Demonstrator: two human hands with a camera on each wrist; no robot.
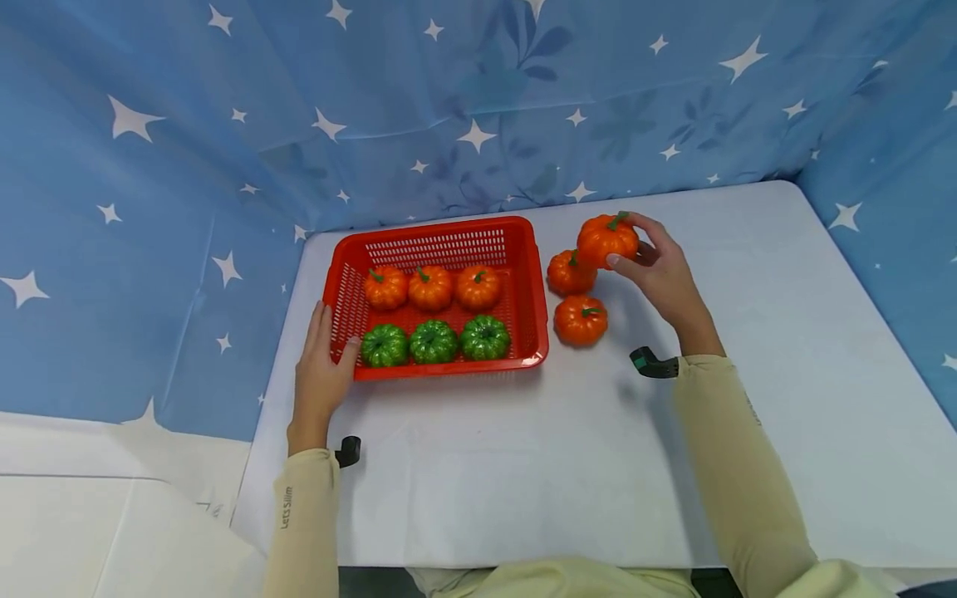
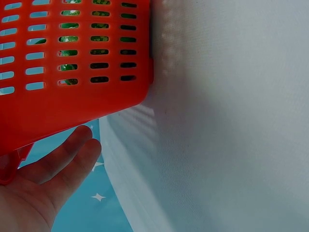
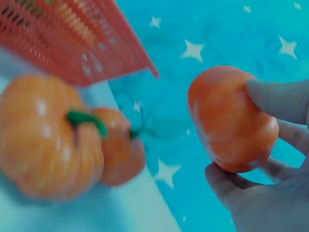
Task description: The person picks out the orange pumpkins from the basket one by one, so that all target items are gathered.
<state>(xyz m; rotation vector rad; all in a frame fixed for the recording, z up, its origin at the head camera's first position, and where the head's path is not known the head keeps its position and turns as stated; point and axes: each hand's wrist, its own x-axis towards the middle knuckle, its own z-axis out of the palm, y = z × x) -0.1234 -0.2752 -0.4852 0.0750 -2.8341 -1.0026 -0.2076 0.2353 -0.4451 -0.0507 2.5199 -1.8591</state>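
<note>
My right hand (image 1: pixel 665 278) holds an orange toy pumpkin (image 1: pixel 604 241) with a green stem between thumb and fingers, raised above the table. Close by on the table, another orange pumpkin (image 1: pixel 568 274) is partly covered by the held one, and a further orange pumpkin (image 1: pixel 581 321) lies nearer me. At the left, my left hand (image 1: pixel 321 374) grips the rim of a red plastic basket (image 1: pixel 449 371), its fingers along the outer side in the left wrist view. Inside are a row of orange pumpkins (image 1: pixel 430 288) and a front row of green pumpkins (image 1: pixel 434 341).
A white-covered table (image 1: pixel 478 473) bears everything. Blue star-patterned cloth (image 1: pixel 478 108) hangs behind it and along both sides. Dark wrist cameras (image 1: pixel 653 363) stick out from both sleeves.
</note>
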